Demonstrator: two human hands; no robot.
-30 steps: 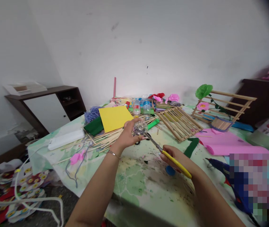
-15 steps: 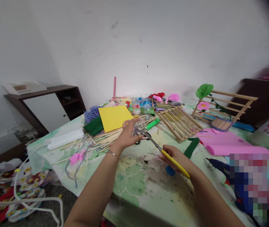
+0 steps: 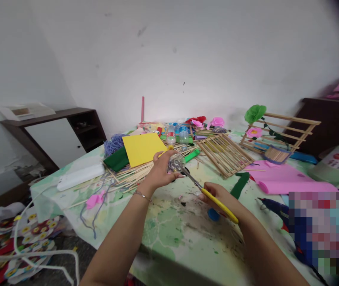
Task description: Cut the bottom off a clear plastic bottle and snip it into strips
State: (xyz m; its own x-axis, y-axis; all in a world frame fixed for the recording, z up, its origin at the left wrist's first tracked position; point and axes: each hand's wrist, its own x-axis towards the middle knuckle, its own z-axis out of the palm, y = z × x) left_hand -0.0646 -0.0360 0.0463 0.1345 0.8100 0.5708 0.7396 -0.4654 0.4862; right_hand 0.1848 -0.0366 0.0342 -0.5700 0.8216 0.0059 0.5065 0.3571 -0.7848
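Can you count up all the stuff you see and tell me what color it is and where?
Yellow sheet: one, yellow, left of the bottles
Yarn: one heap, purple-blue, behind the dark green roll
Dark green roll: one, beside the yellow sheet
Bottles: at least two, clear, table's back
Stick lattice: one, tan, table's right half
Pink paper: one roll, far right
Cabinet: one, brown and white, left
Clear plastic piece: one, left hand
Scissors: one, yellow handles, right hand
Left hand, right hand: centre

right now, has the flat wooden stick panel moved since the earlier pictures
No, the flat wooden stick panel sits as before beside the pink paper roll, with no visible shift.
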